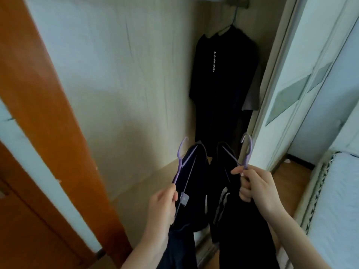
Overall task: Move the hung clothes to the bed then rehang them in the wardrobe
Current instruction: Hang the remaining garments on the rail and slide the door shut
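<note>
Before the open beige wardrobe, the left hand grips a lilac plastic hanger bearing a dark garment, the right hand pinches a second lilac plastic hanger bearing another dark garment, and a black printed T-shirt hangs far inside.

You can read one piece of lettering: on the black T-shirt hanging in the wardrobe, pale letters run vertically down the chest and appear to spell "LI-NING". The small pale tag on the dark garment carried on the left purple hanger is too blurred for you to read.
</note>
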A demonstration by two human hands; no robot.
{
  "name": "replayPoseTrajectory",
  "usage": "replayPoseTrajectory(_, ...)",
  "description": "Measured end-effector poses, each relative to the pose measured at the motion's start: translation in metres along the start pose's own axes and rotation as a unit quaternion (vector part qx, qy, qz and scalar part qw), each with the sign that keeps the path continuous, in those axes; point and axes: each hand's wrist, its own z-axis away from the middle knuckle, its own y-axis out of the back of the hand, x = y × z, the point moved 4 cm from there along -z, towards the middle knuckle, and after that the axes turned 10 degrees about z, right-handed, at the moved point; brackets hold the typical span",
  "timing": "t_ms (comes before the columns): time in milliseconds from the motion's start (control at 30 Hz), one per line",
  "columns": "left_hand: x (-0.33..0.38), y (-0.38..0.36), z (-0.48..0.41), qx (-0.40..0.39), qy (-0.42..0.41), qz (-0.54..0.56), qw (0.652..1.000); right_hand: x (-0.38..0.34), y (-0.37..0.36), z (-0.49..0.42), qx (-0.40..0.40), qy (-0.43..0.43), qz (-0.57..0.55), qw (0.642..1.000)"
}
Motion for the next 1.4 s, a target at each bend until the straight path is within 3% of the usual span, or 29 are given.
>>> replayPoseTrajectory(233, 0.051, -0.059, -0.087, 0.000, 0.044, 0.171, 0.984, -0.084, -0.033, -0.106, -0.022, 0.073, -0.011, 0.997)
replayPoseTrajectory(467, 0.126, -0.104, -0.162, 0.004, -0.028, 0.221, 0.975, -0.154, -0.067, -0.222, -0.114, 0.118, -0.006, 0.987)
replayPoseTrajectory(600, 0.185, -0.121, -0.191, 0.049, -0.117, 0.265, 0.956, -0.201, -0.097, -0.276, -0.216, 0.131, -0.031, 0.967)
replayPoseTrajectory(733, 0.248, -0.128, -0.190, 0.106, -0.237, 0.245, 0.934, -0.251, -0.136, -0.300, -0.314, 0.148, -0.046, 0.937)
replayPoseTrajectory(900, 0.320, -0.115, -0.172, 0.180, -0.342, 0.176, 0.905, -0.309, -0.185, -0.299, -0.373, 0.161, -0.082, 0.910)
replayPoseTrajectory(1100, 0.379, -0.076, -0.171, 0.239, -0.348, 0.146, 0.895, -0.346, -0.235, -0.285, -0.411, 0.143, -0.069, 0.898)
replayPoseTrajectory(1400, 0.393, -0.031, -0.176, 0.293, -0.335, 0.106, 0.889, -0.350, -0.288, -0.269, -0.422, 0.152, -0.082, 0.890)
